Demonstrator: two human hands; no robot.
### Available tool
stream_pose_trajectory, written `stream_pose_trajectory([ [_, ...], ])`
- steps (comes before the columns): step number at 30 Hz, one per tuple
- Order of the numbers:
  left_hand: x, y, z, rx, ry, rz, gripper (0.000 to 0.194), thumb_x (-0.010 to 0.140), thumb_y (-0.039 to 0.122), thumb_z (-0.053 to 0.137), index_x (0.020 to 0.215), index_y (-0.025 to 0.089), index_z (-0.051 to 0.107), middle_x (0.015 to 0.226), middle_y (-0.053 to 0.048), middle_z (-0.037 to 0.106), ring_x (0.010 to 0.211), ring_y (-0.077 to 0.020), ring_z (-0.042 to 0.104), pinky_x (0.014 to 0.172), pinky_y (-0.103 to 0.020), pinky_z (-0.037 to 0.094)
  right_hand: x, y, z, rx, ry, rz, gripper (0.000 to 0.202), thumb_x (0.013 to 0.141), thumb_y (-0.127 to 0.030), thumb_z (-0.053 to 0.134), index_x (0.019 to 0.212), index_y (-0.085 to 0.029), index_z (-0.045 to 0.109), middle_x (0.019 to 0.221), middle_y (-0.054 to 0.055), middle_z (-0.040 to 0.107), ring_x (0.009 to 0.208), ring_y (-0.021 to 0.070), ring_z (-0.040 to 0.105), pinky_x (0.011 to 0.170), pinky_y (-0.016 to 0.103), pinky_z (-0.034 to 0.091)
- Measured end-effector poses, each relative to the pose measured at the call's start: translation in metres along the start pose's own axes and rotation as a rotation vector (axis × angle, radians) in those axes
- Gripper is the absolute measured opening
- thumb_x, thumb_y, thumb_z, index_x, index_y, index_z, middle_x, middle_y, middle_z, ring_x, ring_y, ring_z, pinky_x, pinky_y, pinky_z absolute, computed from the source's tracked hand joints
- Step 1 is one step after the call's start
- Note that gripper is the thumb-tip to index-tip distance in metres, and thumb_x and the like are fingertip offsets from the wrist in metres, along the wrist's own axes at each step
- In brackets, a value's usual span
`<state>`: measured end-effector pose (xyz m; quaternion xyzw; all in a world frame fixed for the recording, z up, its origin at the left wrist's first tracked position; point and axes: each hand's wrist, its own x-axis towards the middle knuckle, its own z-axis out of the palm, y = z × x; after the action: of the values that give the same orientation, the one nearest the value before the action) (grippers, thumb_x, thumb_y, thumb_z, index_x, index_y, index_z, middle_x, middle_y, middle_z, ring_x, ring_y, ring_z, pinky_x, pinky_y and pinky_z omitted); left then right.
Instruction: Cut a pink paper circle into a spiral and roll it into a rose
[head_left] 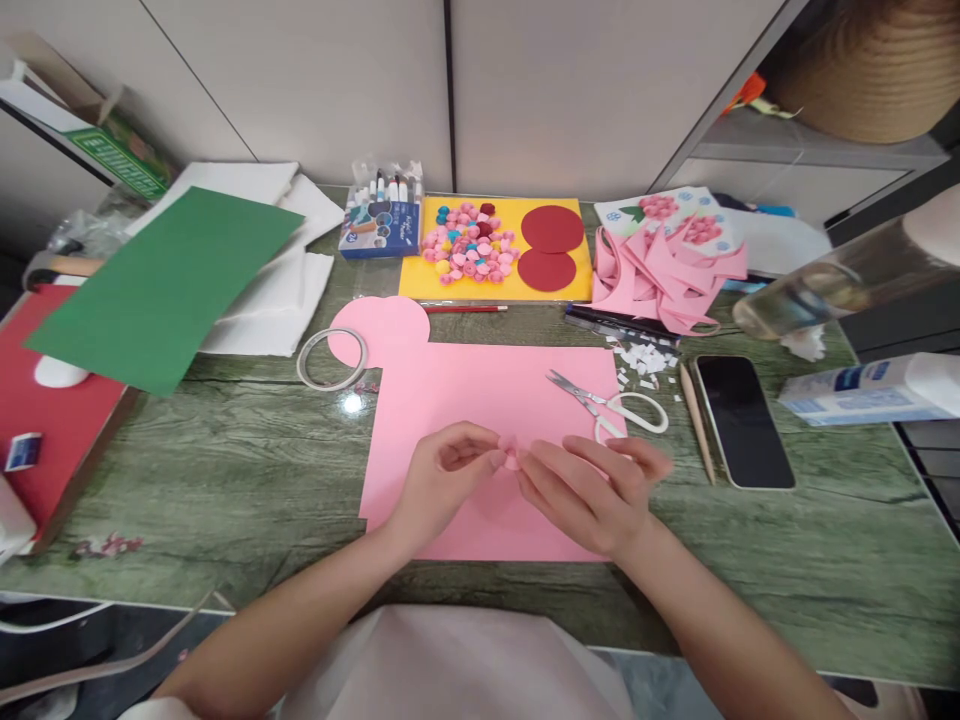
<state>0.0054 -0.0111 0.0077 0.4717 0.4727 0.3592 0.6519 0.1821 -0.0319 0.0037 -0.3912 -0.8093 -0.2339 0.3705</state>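
Note:
Between my two hands, above a pink paper sheet (480, 400), is a small curled pink paper piece (510, 453). My left hand (452, 470) pinches its left side between thumb and index finger. The fingertips of my right hand (589, 490) grip it from the right, with the other fingers fanned out. White-handled scissors (600, 400) lie on the pink sheet just beyond my right hand, blades pointing to the back left. Pink paper circles (386, 325) and a roll of tape (332, 360) sit at the sheet's back left corner.
Rolled paper flowers (472, 245) and red circles (551, 230) rest on a yellow sheet (450, 290). Pink scraps (667, 270), white bits (645, 360), a wooden stick (697, 425) and a phone (744, 422) are on the right. A green sheet (172, 285) and marker box (382, 228) stand left.

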Motion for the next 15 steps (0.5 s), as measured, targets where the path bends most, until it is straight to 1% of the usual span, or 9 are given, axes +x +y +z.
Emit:
stream_pose_trajectory([
  [5, 0.0015, -0.0016, 0.0011, -0.039, 0.017, -0.034, 0.012, 0.075, 0.027, 0.065, 0.076, 0.015, 0.066, 0.069, -0.001, 0.068, 0.071, -0.0136, 0.065, 0.071, -0.025, 0.053, -0.0026, -0.0003, 0.0006, 0.024, -0.012, -0.027, 0.010, 0.067, -0.024, 0.072, 0.073, -0.028, 0.067, 0.087, -0.009, 0.071, 0.086, 0.0136, 0.054, 0.075, 0.033, 0.033],
  [12, 0.0007, 0.0026, 0.0032, 0.019, 0.056, -0.015, 0.012, 0.073, 0.026, 0.066, 0.070, 0.015, 0.063, 0.068, -0.002, 0.068, 0.067, -0.0133, 0.065, 0.067, -0.025, 0.053, 0.0004, -0.0009, -0.0006, 0.015, -0.024, -0.055, 0.007, 0.068, -0.025, 0.071, 0.067, -0.028, 0.065, 0.084, -0.008, 0.071, 0.086, 0.0132, 0.054, 0.078, 0.033, 0.032],
  [15, 0.0005, 0.0030, 0.0033, 0.023, 0.060, -0.006, 0.011, 0.073, 0.025, 0.066, 0.070, 0.015, 0.063, 0.067, -0.002, 0.068, 0.066, -0.0132, 0.065, 0.065, -0.025, 0.054, 0.0006, -0.0013, -0.0014, 0.002, -0.029, -0.069, 0.005, 0.069, -0.026, 0.070, 0.069, -0.028, 0.066, 0.084, -0.008, 0.071, 0.087, 0.0131, 0.054, 0.078, 0.032, 0.032],
])
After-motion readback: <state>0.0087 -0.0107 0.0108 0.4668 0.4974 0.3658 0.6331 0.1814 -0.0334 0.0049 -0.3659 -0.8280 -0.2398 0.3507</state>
